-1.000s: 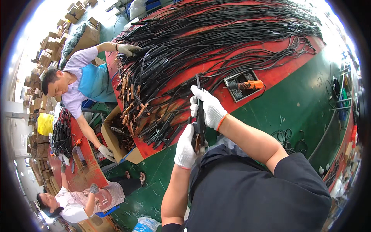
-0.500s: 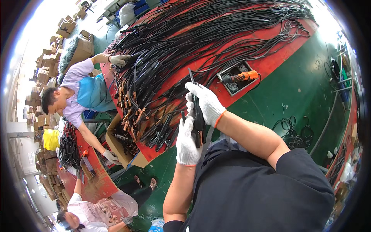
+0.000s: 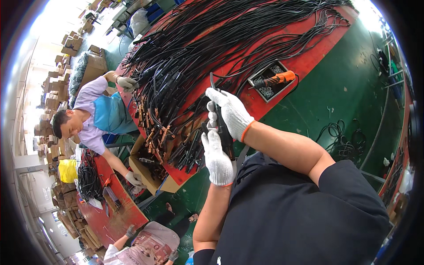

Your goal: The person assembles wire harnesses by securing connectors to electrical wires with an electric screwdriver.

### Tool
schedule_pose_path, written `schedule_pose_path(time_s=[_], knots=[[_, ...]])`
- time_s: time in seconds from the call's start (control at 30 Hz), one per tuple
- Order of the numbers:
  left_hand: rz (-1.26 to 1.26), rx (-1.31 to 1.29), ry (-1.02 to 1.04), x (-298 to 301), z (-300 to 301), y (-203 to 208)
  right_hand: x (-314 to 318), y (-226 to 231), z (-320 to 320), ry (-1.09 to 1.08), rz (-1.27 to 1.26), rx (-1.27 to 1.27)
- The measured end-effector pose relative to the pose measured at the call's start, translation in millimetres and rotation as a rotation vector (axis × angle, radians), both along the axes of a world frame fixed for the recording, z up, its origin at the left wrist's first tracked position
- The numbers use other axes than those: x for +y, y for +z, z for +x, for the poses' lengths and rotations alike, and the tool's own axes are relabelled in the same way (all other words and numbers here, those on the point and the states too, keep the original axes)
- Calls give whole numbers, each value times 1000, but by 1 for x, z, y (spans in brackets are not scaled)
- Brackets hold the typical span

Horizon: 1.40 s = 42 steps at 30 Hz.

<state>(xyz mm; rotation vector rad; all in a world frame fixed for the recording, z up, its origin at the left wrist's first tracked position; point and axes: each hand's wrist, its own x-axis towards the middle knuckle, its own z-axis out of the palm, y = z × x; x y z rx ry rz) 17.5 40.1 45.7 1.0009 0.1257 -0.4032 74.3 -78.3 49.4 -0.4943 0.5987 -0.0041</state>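
Note:
My left hand [image 3: 218, 160], in a white knit glove, is closed around the lower part of a black-handled clamp [image 3: 225, 136]. Higher up, my right hand [image 3: 234, 112], gloved the same way, grips that clamp near its cable end, with a black cable [image 3: 212, 80] rising past the fingers. The clamp stands nearly upright in the picture, close in front of my body. My fingers and palms cover much of it, so its jaws cannot be made out well. Just left of my hands, similar black-handled clamps [image 3: 187, 152] lie piled at the table's edge.
A red table [image 3: 318, 48] carries long bundles of black cables [image 3: 247, 31] and copper-coloured clamp parts [image 3: 152, 132]. On it, an orange power drill [image 3: 280, 78] rests across a tray [image 3: 266, 100] of small metal pieces. A co-worker [image 3: 90, 110] reaches toward an open carton [image 3: 145, 170]; another person [image 3: 152, 243] is lower left.
Both hands keep hold of the clamp, which has shifted slightly. The co-worker's far hand has drawn back left along the cables. The lower person has moved right and down in the picture.

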Motion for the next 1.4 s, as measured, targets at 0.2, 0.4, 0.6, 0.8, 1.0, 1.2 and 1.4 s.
schedule_pose_path(time_s=[0.2, 0.4, 0.6, 0.8, 1.0, 1.2, 1.4], knots=[[454, -385, -90, 15, 2, -23, 1, 9, 4, 9, -22, -4], [91, 77, -11, 3, -3, 0, 6, 7, 8, 30, -172, -14], [782, -324, -175, 9, -12, -12, 6, -8, 17, -50, -354, 64], [1016, -420, -245, 18, -17, -6, 5, -12, 23, -100, -383, 75], [326, 40, -330, 50, -11, -4, -3, -13, -11, 341, -774, 25], [88, 234, -274, 54, -19, 1, -3, -11, -59, 571, -530, -50], [252, 172, -368, 56, -26, -14, -6, -23, -68, 573, -564, -31]])
